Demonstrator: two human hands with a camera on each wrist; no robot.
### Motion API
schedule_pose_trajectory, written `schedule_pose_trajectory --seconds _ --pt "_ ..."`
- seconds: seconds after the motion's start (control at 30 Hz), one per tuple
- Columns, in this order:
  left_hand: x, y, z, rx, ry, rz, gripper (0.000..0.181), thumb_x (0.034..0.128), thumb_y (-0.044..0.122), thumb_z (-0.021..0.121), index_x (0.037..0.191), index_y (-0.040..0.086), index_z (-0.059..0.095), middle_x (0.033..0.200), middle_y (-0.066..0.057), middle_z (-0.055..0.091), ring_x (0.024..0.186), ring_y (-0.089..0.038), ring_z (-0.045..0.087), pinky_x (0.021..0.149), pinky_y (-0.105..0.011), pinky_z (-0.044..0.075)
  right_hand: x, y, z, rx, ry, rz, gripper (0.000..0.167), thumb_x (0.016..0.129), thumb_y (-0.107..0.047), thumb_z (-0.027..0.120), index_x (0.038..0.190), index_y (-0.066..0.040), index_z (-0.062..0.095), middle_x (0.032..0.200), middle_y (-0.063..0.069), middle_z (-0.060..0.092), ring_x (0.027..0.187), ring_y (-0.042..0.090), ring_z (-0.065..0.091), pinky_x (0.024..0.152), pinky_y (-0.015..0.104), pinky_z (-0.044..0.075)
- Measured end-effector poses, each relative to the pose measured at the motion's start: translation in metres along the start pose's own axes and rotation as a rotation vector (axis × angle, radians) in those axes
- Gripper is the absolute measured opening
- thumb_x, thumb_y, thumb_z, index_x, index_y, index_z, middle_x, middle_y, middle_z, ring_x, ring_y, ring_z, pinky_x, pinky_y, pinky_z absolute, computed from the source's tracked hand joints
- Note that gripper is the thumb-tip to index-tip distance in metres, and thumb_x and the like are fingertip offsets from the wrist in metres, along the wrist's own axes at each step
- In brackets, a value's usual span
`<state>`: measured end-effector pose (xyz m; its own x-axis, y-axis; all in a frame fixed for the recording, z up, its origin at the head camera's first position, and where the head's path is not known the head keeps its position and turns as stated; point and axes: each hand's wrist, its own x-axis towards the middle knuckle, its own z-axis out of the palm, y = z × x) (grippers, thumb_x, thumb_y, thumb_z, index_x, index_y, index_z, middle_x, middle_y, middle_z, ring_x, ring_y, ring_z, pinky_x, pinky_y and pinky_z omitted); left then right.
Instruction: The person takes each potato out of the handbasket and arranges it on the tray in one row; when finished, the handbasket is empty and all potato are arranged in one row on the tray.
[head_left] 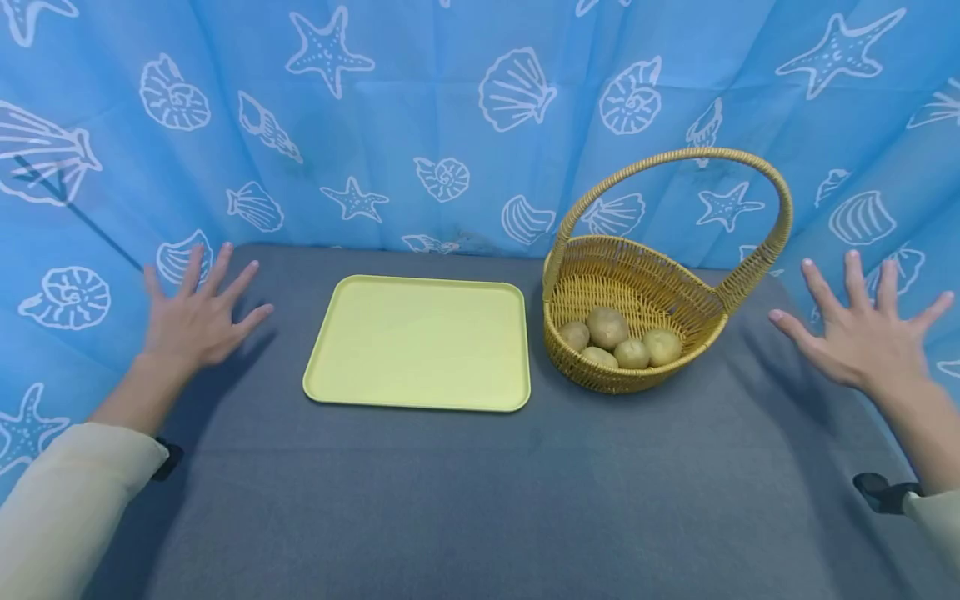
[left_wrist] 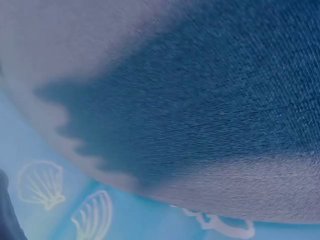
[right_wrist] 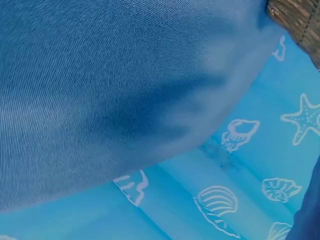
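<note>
L hand (head_left: 198,323) & R hand (head_left: 870,337) empty, fingers spread wide, prob. held out to keep clear of yellow tray (head_left: 420,342) & wicker basket (head_left: 637,287) btwn; potatoes (head_left: 607,327) (5 visible) in basket's front, walls prob. stopping rolling.

Downward head view, wrist views nearer tabletop (head_left: 480,500)
</note>
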<state>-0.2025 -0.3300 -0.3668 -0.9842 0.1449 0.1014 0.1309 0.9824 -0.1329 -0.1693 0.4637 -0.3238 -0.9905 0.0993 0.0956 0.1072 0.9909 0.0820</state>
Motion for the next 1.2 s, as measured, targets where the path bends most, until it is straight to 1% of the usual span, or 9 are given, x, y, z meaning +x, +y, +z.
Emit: schedule_pose_trajectory --seconds 0.27,0.37,0.57,0.73,0.83,0.93,1.0,1.1,1.2 --pt "-0.001 0.018 -0.005 -0.027 0.025 0.134 0.074 0.1008 0.062 0.038 0.160 0.019 0.025 0.167 -0.011 0.003 0.152 -0.034 -0.010 0.107 -0.076 -0.009 -0.014 -0.017 -0.028 -0.036 0.125 -0.081 0.107 0.087 -0.084 0.033 0.160 -0.017 -0.009 0.160 0.018 -0.024 0.145 0.041 -0.027 0.108 0.070 -0.017" --pt "0.000 0.023 -0.005 -0.053 0.008 0.163 0.073 0.1010 0.060 0.041 0.159 0.018 0.027 0.167 -0.012 0.007 0.152 -0.036 -0.005 0.106 -0.078 -0.006 -0.020 -0.028 -0.036 -0.037 0.155 -0.103 0.108 0.087 -0.085 0.031 0.160 -0.015 -0.008 0.161 0.017 -0.024 0.146 0.039 -0.025 0.110 0.067 -0.016" --pt "0.002 0.037 -0.001 -0.068 -0.106 0.240 0.076 0.1002 0.062 0.041 0.160 0.018 0.025 0.166 -0.015 0.012 0.151 -0.041 0.003 0.106 -0.078 -0.005 -0.029 -0.048 -0.044 -0.027 0.240 -0.186 0.111 0.081 -0.091 0.024 0.161 -0.018 -0.001 0.163 0.017 -0.022 0.148 0.039 -0.022 0.113 0.065 -0.014" --pt "0.003 0.047 0.002 -0.108 -0.220 0.294 0.077 0.1008 0.064 0.036 0.161 0.019 0.021 0.166 -0.014 0.011 0.151 -0.042 0.004 0.108 -0.076 -0.003 -0.032 -0.066 -0.042 0.023 0.339 -0.325 0.110 0.077 -0.094 0.010 0.162 -0.025 0.005 0.165 0.018 -0.013 0.151 0.038 -0.014 0.115 0.064 -0.011" --pt "0.001 0.050 0.004 -0.126 -0.262 0.324 0.076 0.1015 0.064 0.035 0.161 0.018 0.021 0.166 -0.014 0.012 0.150 -0.043 0.007 0.109 -0.075 -0.001 -0.028 -0.075 -0.038 0.097 0.368 -0.442 0.102 0.083 -0.090 0.016 0.162 -0.026 0.013 0.166 0.018 -0.006 0.152 0.038 -0.005 0.116 0.063 -0.006" --pt "-0.001 0.052 0.008 -0.147 -0.288 0.348 0.074 0.1019 0.063 0.035 0.160 0.019 0.024 0.166 -0.013 0.015 0.150 -0.042 0.008 0.110 -0.074 0.000 -0.024 -0.084 -0.036 0.206 0.318 -0.540 0.088 0.093 -0.075 0.036 0.161 -0.023 0.018 0.167 0.016 -0.002 0.152 0.037 0.002 0.118 0.060 -0.001" --pt "-0.002 0.052 0.010 -0.162 -0.292 0.361 0.073 0.1022 0.062 0.035 0.160 0.019 0.026 0.165 -0.012 0.019 0.150 -0.041 0.010 0.110 -0.073 0.001 -0.023 -0.090 -0.035 0.301 0.235 -0.575 0.079 0.097 -0.058 0.049 0.161 -0.024 0.019 0.167 0.013 -0.003 0.152 0.037 0.005 0.118 0.061 0.001" --pt "-0.005 0.051 0.012 -0.190 -0.293 0.373 0.072 0.1026 0.060 0.037 0.159 0.017 0.028 0.163 -0.012 0.024 0.150 -0.040 0.013 0.110 -0.073 0.002 -0.023 -0.100 -0.035 0.421 0.060 -0.546 0.078 0.098 -0.036 0.058 0.162 -0.029 0.014 0.167 0.006 -0.006 0.151 0.042 0.007 0.112 0.070 0.008" --pt "-0.007 0.050 0.013 -0.206 -0.278 0.379 0.071 0.1027 0.058 0.040 0.159 0.017 0.029 0.163 -0.012 0.026 0.150 -0.040 0.015 0.110 -0.073 0.005 -0.020 -0.107 -0.035 0.554 -0.102 -0.509 0.072 0.102 -0.027 0.053 0.162 -0.031 0.013 0.168 0.004 -0.005 0.149 0.047 0.006 0.102 0.081 0.011"
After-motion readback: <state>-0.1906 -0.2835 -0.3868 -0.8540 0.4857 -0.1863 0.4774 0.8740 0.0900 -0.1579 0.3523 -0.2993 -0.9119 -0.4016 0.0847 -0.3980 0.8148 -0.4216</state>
